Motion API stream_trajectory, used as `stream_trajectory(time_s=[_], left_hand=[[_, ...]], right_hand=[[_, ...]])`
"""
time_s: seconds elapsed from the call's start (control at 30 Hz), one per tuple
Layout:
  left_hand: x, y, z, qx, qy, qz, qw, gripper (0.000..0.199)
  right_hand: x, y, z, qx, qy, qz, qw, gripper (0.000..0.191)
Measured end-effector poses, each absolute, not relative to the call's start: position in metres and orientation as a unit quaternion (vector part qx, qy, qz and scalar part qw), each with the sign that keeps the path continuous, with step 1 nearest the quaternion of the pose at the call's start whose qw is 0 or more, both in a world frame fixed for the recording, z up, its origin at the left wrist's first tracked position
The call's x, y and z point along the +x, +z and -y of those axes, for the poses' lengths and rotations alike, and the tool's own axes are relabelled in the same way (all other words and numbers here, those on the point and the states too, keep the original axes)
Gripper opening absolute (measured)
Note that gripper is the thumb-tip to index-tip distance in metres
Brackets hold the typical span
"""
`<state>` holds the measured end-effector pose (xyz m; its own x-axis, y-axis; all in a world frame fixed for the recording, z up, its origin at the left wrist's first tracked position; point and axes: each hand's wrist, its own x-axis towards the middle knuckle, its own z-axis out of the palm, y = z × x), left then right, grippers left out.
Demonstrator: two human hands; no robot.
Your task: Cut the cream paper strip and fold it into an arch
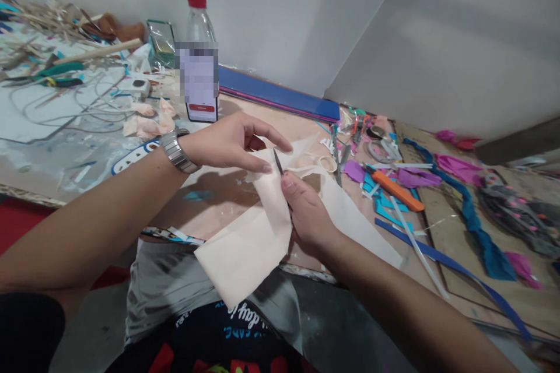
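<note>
A long cream paper strip hangs over the table's front edge, its upper end between my hands. My left hand, with a metal watch at the wrist, has its thumb and fingers apart, the thumb resting at the paper's top edge. The fist of my right hand is closed around a small tool with a dark pointed blade, whose tip points up across the paper. The tool's handle is hidden in the palm. Another pale sheet lies behind and right of my right hand.
A phone leans on a red-capped bottle at the back. Pliers, wire and scraps cover the left side. An orange cutter, a roll of tape, blue strips and purple scraps lie right. A blue box runs along the wall.
</note>
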<state>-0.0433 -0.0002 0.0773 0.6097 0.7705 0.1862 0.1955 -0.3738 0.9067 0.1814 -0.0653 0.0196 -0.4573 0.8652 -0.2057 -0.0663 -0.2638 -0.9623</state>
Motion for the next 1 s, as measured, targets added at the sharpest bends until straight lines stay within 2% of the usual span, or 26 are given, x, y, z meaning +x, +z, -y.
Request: stream_trajectory(time_s=[0.3,1.0], left_hand=[[-0.0442,0.0774,-0.0009,0.779,0.315,-0.310,0.446,0.046],[-0.0405,0.0734,-0.0005,0.768,0.325,-0.302,0.462,0.047]], right_hand=[[0.1795,0.0124,0.0663,-0.393,0.693,0.476,0.373,0.034],[0.1816,0.0169,0.0634,-0.413,0.664,0.515,0.350,0.042]])
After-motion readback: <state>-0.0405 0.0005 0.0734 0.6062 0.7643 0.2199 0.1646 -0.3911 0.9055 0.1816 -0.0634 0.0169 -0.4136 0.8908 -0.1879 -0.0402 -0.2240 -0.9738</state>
